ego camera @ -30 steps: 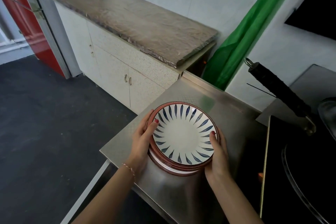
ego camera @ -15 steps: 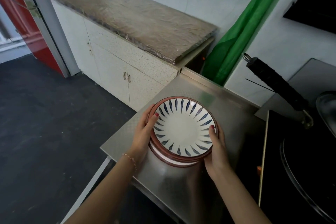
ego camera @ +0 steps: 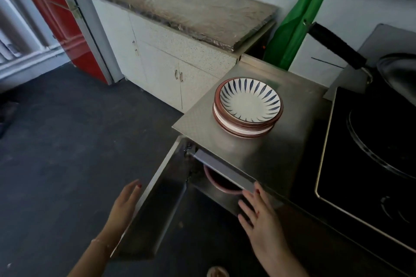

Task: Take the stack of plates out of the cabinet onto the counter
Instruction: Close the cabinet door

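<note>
A stack of plates, white with blue leaf strokes and brown rims, stands free on the steel counter. Below the counter the steel cabinet is open, its door swung out to the left. My left hand is flat against the door's outer edge, fingers apart. Lower right, my right hand hovers with spread fingers in front of the cabinet opening, just under the counter's front lip. A pinkish-brown dish shows partly inside the cabinet.
A black cooktop with a pan and its long black handle fills the right. A white cabinet with a foil-covered top stands behind. A green cloth hangs at the wall. Dark floor lies left.
Both hands have let go of the plate stack and dropped below the counter. My view has pulled back and down, so the open cabinet and its door now show.
</note>
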